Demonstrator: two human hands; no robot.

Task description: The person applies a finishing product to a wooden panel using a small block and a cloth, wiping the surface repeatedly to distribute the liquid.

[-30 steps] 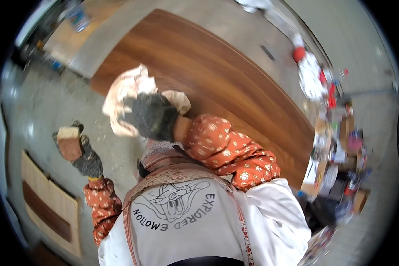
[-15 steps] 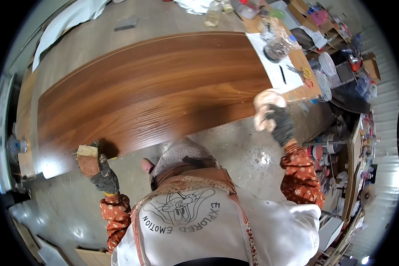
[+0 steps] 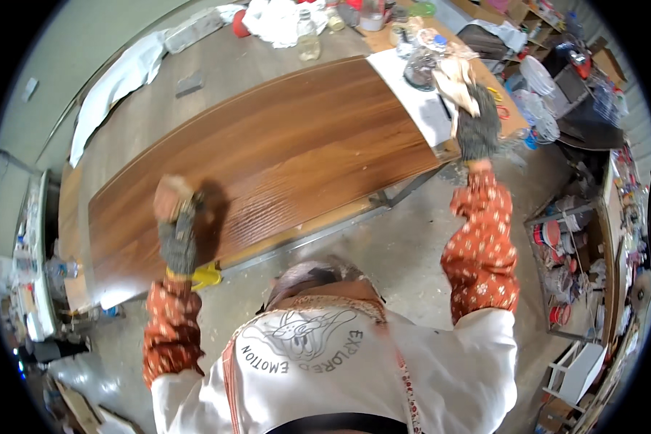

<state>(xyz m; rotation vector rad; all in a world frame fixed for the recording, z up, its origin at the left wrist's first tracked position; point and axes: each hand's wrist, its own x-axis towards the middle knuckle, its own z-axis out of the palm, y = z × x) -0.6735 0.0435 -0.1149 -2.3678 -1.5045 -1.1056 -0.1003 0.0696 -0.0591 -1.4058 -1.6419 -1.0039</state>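
A brown wood-grain panel [image 3: 282,159] lies flat across the worktable, its glossy face up. My left hand [image 3: 179,242], in a dark grey glove, is closed round a small brown block [image 3: 170,199], blurred by motion, over the panel's near left part. Off the panel's right end, my gloved right hand [image 3: 479,126] grips a crumpled cream cloth [image 3: 456,83]. Beside that cloth are a white sheet [image 3: 405,90], a clear plastic container [image 3: 419,72] and scissors [image 3: 500,105] with yellow and red handles, partly hidden by the hand.
A grey block [image 3: 189,84] rests on the table behind the panel. Farther back stand a clear bottle [image 3: 308,36] and a bundle of white cloth [image 3: 275,22]. Something yellow [image 3: 207,276] juts out below the near edge. Crowded shelves [image 3: 557,246] line the right side.
My left hand has moved away from me and rightward with the block, from the near edge to over the panel. My right hand has carried the cloth farther forward, past the panel's corner. The view has shifted.
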